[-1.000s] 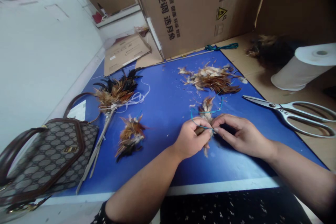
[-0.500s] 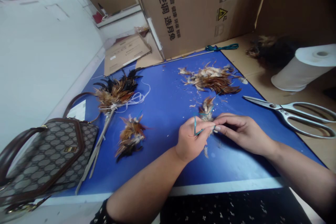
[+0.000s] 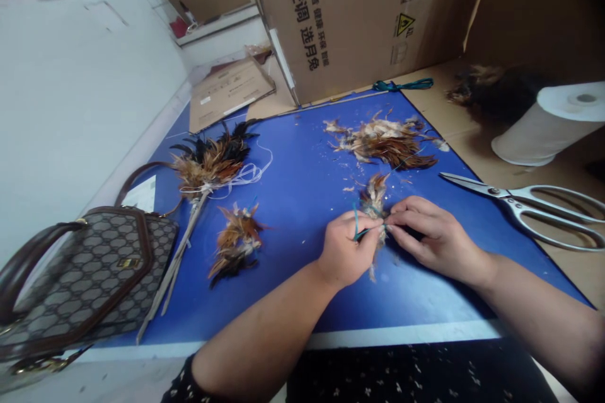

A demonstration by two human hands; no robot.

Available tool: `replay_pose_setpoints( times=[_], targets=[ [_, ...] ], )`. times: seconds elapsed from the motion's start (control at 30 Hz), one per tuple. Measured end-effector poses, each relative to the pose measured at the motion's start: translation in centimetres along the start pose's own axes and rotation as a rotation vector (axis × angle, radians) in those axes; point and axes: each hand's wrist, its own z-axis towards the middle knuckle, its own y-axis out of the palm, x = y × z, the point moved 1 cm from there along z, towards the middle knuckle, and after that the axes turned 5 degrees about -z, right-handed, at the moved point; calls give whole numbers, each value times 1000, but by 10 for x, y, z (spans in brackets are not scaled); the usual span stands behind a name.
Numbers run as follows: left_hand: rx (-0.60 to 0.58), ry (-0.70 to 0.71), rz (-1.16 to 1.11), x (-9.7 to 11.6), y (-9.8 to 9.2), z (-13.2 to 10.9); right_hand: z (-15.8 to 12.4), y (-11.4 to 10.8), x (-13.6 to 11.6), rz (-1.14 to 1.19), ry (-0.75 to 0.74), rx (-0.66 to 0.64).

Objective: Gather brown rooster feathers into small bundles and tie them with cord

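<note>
My left hand (image 3: 348,245) and my right hand (image 3: 432,236) meet fingertip to fingertip over the blue mat. Both pinch a thin teal cord (image 3: 356,223), one end of which loops up beside my left fingers. Just beyond the fingertips lies a small bunch of brown feathers (image 3: 374,194), with the teal cord around it and its lower tip showing under my hands. My fingers hide the exact spot where the cord is held. A loose heap of brown and cream feathers (image 3: 385,141) lies farther back.
Large scissors (image 3: 520,201) lie to the right, near a white spool (image 3: 551,129). At left are a feather duster (image 3: 212,167) with white string, a smaller feather bunch (image 3: 236,242) and a patterned handbag (image 3: 104,271). A cardboard box (image 3: 359,19) stands behind, near a teal cord bundle (image 3: 404,85).
Both hands stay at nearly the same place, still pinching. The cord loop by my left hand stands a little differently, and the right fingers have shifted slightly. The view has moved a little.
</note>
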Motion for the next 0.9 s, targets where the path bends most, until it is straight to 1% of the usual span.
replay_pose_setpoints(
  times=[0.13,0.23,0.4,0.47,0.53,0.63,0.7,0.77,0.8,0.9],
  targets=[
    [-6,-44,-9,0,-1,0,2,-3,-6,-255,-140,-40],
    [20,-94,9,0,-3,-1,2,-4,-8,-421,-179,-42],
    [86,-138,67,-1,-7,-1,-1,-1,-5,-601,-154,-57],
    [66,-124,52,0,-7,-1,-2,1,-5,-661,-128,-58],
    [24,-78,2,3,-6,0,-3,3,-5,-693,-90,-57],
    [-11,-8,-65,7,-5,3,-4,6,-4,-659,-45,-85],
    [-29,-1,-102,9,-4,5,-4,7,-5,-617,-36,-117],
    [-69,-57,-202,10,-4,7,-4,8,-6,-581,-50,-139],
    [-89,-116,-282,10,-4,7,-4,8,-7,-563,-65,-147],
    [-124,-366,-543,8,-2,6,-2,9,-10,-523,-90,-157]
  ],
)
